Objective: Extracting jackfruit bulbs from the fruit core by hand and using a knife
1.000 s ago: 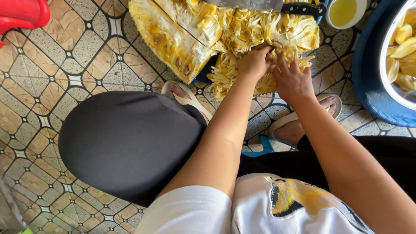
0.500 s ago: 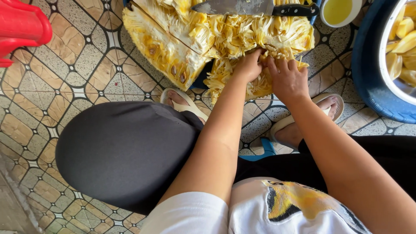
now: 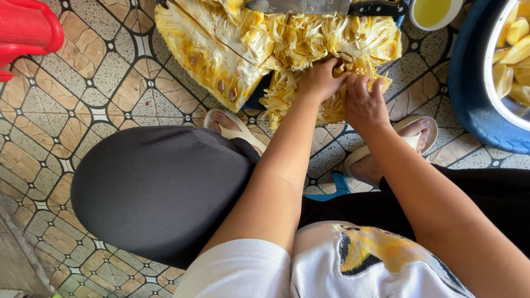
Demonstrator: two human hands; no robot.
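Currently both hands dig into the cut jackfruit point(image 3: 287, 44) on the floor: left hand point(image 3: 319, 80) and right hand point(image 3: 364, 102) pinch its yellow fibres, side by side. Versus half a second ago, grips unchanged, same spot.

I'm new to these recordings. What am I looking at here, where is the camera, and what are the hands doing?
The camera sits on a person's head and looks down past their knees and sandals at a patterned tiled floor. No machine is involved: both are bare hands. The left hand and right hand dig into a cut-open jackfruit lying on the floor, gripping its yellow fibrous flesh. A large knife rests on top of the fruit. To the right, a white bowl holds yellow fruit pods, with a small cup of yellow liquid nearby.
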